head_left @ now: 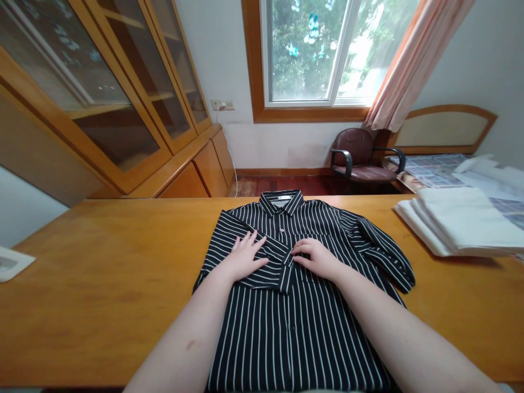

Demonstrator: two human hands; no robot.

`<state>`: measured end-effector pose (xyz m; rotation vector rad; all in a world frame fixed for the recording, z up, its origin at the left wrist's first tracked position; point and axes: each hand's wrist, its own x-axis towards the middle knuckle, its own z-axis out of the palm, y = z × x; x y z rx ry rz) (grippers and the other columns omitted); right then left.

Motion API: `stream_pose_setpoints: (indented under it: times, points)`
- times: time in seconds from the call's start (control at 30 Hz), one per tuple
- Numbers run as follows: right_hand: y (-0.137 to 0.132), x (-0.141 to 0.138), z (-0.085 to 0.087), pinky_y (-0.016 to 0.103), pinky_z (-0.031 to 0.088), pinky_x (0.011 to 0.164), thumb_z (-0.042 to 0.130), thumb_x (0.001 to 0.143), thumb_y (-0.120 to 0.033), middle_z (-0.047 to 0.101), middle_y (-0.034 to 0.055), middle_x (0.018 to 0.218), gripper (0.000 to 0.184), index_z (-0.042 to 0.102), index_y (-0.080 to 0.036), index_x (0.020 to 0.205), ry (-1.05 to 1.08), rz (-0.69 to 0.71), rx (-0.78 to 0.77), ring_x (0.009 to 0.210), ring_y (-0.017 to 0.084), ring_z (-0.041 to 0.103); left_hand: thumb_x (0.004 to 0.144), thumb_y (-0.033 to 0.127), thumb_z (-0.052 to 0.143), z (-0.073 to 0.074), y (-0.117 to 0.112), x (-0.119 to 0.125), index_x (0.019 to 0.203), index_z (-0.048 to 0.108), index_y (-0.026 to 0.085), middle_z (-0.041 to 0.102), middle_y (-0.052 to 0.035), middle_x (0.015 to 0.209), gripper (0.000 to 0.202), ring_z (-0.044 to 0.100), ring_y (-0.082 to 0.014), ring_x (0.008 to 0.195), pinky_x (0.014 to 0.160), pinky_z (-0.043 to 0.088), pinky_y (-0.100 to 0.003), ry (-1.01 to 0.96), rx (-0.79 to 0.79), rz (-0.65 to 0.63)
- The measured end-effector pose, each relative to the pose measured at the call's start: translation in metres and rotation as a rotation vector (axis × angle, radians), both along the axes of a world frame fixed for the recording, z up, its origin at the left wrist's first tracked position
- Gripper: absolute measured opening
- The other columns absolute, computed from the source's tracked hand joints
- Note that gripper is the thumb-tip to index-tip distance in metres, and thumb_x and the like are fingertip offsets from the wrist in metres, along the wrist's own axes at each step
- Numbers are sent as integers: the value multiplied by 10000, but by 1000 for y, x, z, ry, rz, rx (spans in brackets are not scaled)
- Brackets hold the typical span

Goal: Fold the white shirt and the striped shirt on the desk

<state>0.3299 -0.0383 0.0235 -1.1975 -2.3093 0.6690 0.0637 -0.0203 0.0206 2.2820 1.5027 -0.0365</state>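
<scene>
A black shirt (262,333) with white stripes lies front up, its collar at the far side. Its left-hand sleeve (262,278) is folded across the chest, the cuff near the button line. My left hand (245,257) rests flat on that sleeve with its fingers spread. At the cuff, my right hand (314,257) has its thumb and fingers closed on the sleeve's edge. The other sleeve (387,256) bends out to the right, rumpled, with neither hand on it. The shirt's lower hem runs toward the bottom of the view.
The shirt lies on a wooden table (102,284). A stack of folded white cloth (458,224) sits at its right side. A white object (14,263) shows at the left edge. Beyond the table are a glass-door cabinet (180,144), an office chair (360,158) and a window.
</scene>
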Motion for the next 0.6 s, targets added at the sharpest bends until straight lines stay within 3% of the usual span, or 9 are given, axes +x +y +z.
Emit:
stream_pose_setpoints:
  times: [0.27,0.47,0.6]
  points:
    - [3,2,-5,416,396,961,556,854,-322,638,54,1077,211,684,-245,1002,-27,-72,58,1031,212,564,853,653,241,-8,17,-17,1464,193,261,56,-94,1539,728,18,-339,1395,1089,66,-575,168,123,385]
    - [3,3,-7,386,414,940,542,862,-305,635,51,1085,206,667,-231,1008,-60,-85,93,1019,196,569,840,674,201,-22,28,-27,1469,159,264,79,-113,1536,752,50,-349,1393,1083,78,-582,204,105,428]
    - [4,7,1,376,425,917,513,867,-295,641,61,1070,239,641,-221,1054,-160,-221,144,1002,211,577,834,680,191,-23,29,-26,1469,162,265,90,-105,1535,759,59,-347,1393,1084,82,-583,208,111,430]
